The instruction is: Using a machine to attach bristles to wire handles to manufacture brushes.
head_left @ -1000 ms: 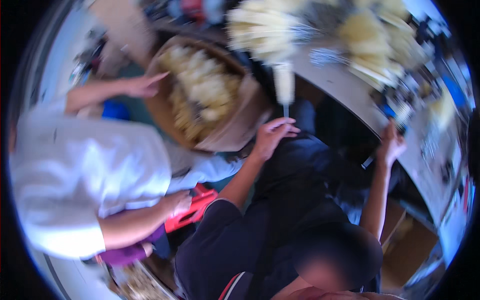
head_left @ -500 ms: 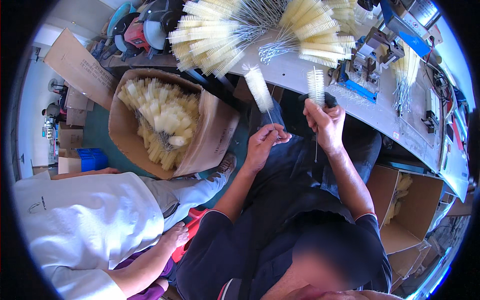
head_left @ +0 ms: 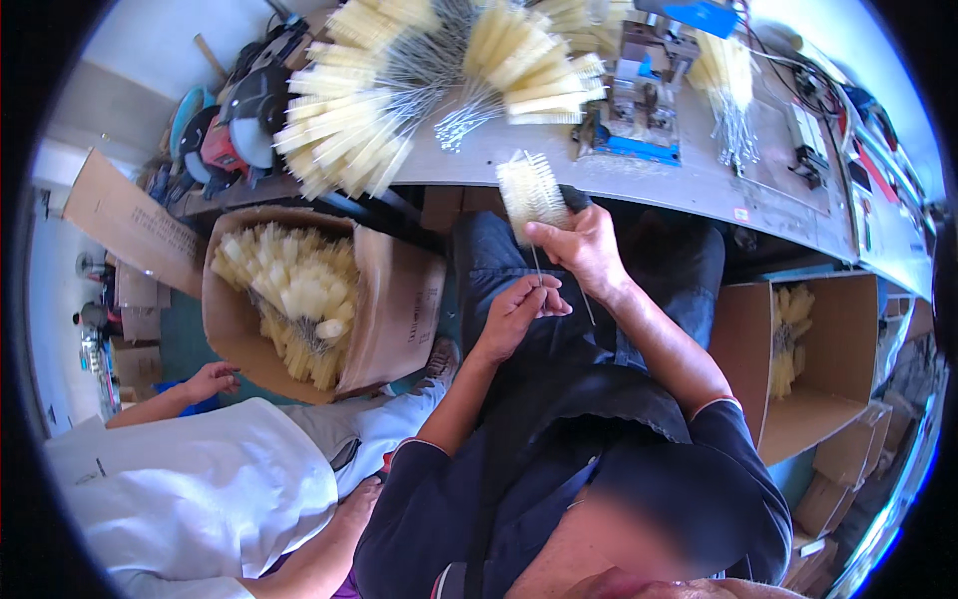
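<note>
My left hand is closed on the thin wire stem of a pale bristle brush, fingertips pinching it. My right hand grips another such brush, its wire stem sticking out below the palm. The bristle heads are side by side and overlap above my right thumb, so where one ends and the other begins is hard to tell. A black piece shows at my right index finger; what it is I cannot make out. Both hands are over my lap, in front of the workbench.
Fanned piles of brushes lie on the bench, beside a metal fixture with a blue base. A cardboard box full of brushes stands at left; another box at right. A co-worker in a white shirt is close on my left.
The two brushes, apart before, have come together. My right hand has moved left towards my left hand. The view has shifted, and the co-worker's far hand is now raised by the box.
</note>
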The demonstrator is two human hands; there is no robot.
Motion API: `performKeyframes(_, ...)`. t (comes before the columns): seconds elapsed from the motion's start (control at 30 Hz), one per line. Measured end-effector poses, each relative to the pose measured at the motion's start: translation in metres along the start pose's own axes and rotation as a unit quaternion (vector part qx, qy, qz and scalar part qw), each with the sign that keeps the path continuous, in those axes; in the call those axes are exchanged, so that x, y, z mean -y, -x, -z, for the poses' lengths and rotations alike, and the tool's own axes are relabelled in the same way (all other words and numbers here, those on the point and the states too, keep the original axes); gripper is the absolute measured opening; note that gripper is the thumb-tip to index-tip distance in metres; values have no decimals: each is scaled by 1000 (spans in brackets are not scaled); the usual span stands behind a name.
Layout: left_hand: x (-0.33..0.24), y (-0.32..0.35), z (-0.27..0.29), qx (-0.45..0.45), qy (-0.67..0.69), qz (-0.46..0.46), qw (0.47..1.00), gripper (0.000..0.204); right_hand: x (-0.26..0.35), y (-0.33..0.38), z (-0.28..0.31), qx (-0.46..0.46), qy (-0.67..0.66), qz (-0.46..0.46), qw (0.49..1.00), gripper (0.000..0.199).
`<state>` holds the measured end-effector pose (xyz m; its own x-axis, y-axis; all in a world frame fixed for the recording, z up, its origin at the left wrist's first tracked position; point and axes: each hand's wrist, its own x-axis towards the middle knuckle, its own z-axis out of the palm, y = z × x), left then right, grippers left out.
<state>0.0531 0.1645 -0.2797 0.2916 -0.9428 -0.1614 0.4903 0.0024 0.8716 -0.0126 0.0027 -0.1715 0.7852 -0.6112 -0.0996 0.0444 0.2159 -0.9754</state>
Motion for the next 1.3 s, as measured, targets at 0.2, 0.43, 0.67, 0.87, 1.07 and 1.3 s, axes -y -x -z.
performKeyframes(0.2, -4, -7, -21, 42, -20, -4, 999, 28, -2, 6, 13, -47, 8, 37, 998, 14)
performKeyframes(0.43, -41, -47, -30, -68, -68, -114, 989, 38, -2, 18, 44, -127, 34, -14, 991, 15)
performKeyframes(0.67, -37, -94, -59, -132, -146, -103, 975, 26, -27, 46, 73, -143, 59, 63, 986, 16)
performKeyframes(0.87, -49, -141, -74, -101, -151, -104, 978, 26, -17, 38, 157, -282, 167, 110, 938, 27)
performKeyframes(1.07, -63, -190, -43, -119, -264, -171, 942, 26, 58, -45, 284, -434, 489, 117, 747, 47)
performKeyframes(1.3, -52, -200, -22, -150, -268, -162, 938, 24, 86, -120, 316, -402, 604, 117, 678, 31)
